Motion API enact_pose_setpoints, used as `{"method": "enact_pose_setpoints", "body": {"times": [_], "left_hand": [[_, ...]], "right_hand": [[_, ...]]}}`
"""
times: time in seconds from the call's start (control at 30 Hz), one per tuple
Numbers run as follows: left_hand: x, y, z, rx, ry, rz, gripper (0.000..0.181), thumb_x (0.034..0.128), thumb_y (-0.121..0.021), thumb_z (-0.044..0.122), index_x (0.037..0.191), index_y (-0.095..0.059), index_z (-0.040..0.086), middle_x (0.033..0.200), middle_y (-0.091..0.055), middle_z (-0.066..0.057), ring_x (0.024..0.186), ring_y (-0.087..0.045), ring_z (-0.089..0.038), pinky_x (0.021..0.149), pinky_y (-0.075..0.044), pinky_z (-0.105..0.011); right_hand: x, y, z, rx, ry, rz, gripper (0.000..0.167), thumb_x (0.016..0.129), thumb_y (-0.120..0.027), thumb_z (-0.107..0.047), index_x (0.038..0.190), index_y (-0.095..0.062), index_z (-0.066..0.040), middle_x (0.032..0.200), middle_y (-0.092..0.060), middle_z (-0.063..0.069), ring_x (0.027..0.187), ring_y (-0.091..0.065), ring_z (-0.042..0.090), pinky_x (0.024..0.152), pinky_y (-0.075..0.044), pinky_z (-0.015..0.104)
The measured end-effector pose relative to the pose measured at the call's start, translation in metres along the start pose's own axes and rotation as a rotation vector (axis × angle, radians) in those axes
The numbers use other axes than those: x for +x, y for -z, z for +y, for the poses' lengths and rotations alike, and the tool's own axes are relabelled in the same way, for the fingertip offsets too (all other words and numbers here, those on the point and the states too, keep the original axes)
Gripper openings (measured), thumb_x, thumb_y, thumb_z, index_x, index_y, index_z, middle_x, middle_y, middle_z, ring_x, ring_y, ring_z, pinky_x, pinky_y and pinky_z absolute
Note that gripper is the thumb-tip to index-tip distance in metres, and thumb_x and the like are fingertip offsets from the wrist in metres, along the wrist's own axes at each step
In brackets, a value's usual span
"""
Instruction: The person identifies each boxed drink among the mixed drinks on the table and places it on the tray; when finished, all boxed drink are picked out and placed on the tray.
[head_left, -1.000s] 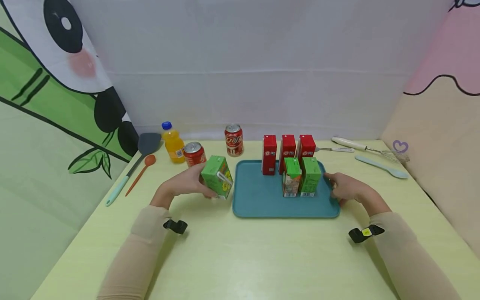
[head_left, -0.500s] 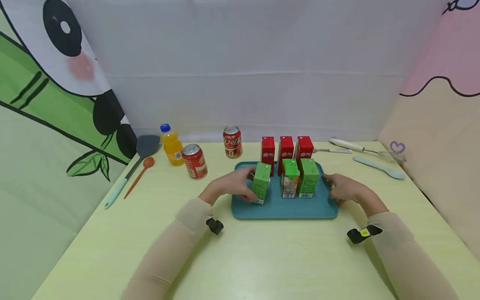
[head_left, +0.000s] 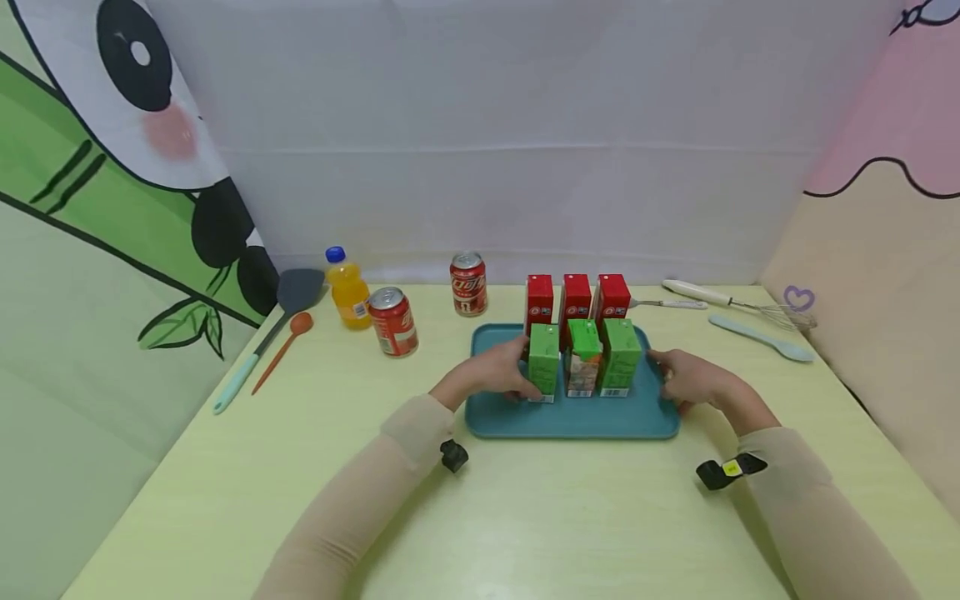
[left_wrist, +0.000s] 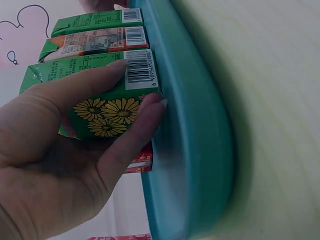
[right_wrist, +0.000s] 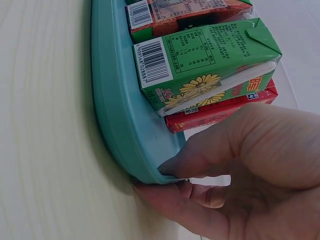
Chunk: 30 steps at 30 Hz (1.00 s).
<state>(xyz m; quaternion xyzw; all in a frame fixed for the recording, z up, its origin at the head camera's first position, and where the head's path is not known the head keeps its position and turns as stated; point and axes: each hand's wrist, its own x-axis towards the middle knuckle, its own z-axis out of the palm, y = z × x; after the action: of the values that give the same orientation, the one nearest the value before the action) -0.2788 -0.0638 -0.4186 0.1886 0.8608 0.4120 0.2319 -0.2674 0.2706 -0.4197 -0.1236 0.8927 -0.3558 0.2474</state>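
Note:
My left hand [head_left: 495, 369] holds a green drink carton [head_left: 544, 360] upright at the left of the front row on the blue tray [head_left: 517, 425]. In the left wrist view, the thumb lies along the carton's barcode face and a finger bends by its flower-printed side [left_wrist: 107, 117]. Beside it stand a green-and-orange carton [head_left: 582, 367] and another green carton [head_left: 621, 358]. Behind these, three red cartons [head_left: 538, 298] form a second row, partly hidden. My right hand [head_left: 697, 379] pinches the tray's right rim, thumb inside and fingers underneath in the right wrist view.
Left of the tray stand two red soda cans [head_left: 393, 323] and an orange juice bottle [head_left: 348, 292]. A grey spatula [head_left: 298, 290] and an orange spoon [head_left: 288, 343] lie farther left. A whisk [head_left: 780, 313], a pale blue spatula [head_left: 757, 335] and a metal-ended utensil [head_left: 675, 303] lie at right.
My left hand has carried the green carton rightward from beside the cans onto the tray, turning it upright next to the other front cartons. The right hand has stayed on the rim.

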Motion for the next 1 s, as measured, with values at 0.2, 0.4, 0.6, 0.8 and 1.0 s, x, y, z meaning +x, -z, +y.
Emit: {"method": "enact_pose_setpoints", "body": {"times": [0.2,0.4,0.6,0.8,1.0], "left_hand": [[-0.001,0.0,-0.005,-0.027,0.024,0.006,0.084,0.0806,-0.085,0.014,0.146,-0.033,0.006,0.121,-0.053,-0.011,0.079,-0.068,-0.025,0.061,-0.06,-0.038],[-0.001,-0.001,-0.004,-0.028,0.028,0.027,0.086,0.0806,-0.085,0.013,0.148,-0.031,0.01,0.118,-0.053,-0.012,0.082,-0.066,-0.025,0.059,-0.06,-0.038],[-0.001,0.001,-0.001,-0.008,0.02,0.031,0.086,0.0815,-0.084,0.012,0.149,-0.03,0.012,0.122,-0.053,-0.013,0.083,-0.066,-0.025,0.06,-0.06,-0.038],[-0.004,0.002,-0.003,0.009,0.022,0.047,0.086,0.0818,-0.084,0.012,0.149,-0.03,0.011,0.126,-0.053,-0.013,0.082,-0.065,-0.025,0.06,-0.06,-0.037],[-0.016,0.001,-0.005,0.04,0.029,0.071,0.09,0.083,-0.082,0.008,0.152,-0.025,0.005,0.141,-0.047,-0.018,0.078,-0.065,-0.024,0.061,-0.059,-0.036]], "right_hand": [[0.005,-0.004,0.002,0.007,0.007,-0.003,0.086,0.077,-0.052,0.013,0.152,-0.01,0.015,0.132,-0.036,0.036,0.087,-0.062,0.027,0.062,-0.059,0.041],[0.004,-0.004,-0.001,-0.006,0.0,0.01,0.085,0.078,-0.052,0.013,0.153,-0.012,0.013,0.129,-0.038,0.033,0.083,-0.062,0.025,0.061,-0.059,0.04],[0.004,-0.002,-0.004,-0.008,0.002,0.017,0.085,0.078,-0.052,0.013,0.153,-0.013,0.013,0.125,-0.039,0.031,0.079,-0.061,0.024,0.06,-0.059,0.04],[0.007,-0.003,-0.005,-0.014,0.005,0.004,0.085,0.078,-0.052,0.013,0.153,-0.013,0.013,0.125,-0.039,0.032,0.075,-0.061,0.024,0.06,-0.059,0.041],[0.009,-0.004,-0.007,-0.018,0.002,-0.004,0.085,0.079,-0.053,0.012,0.154,-0.013,0.012,0.129,-0.039,0.034,0.082,-0.062,0.025,0.061,-0.059,0.04]]}}
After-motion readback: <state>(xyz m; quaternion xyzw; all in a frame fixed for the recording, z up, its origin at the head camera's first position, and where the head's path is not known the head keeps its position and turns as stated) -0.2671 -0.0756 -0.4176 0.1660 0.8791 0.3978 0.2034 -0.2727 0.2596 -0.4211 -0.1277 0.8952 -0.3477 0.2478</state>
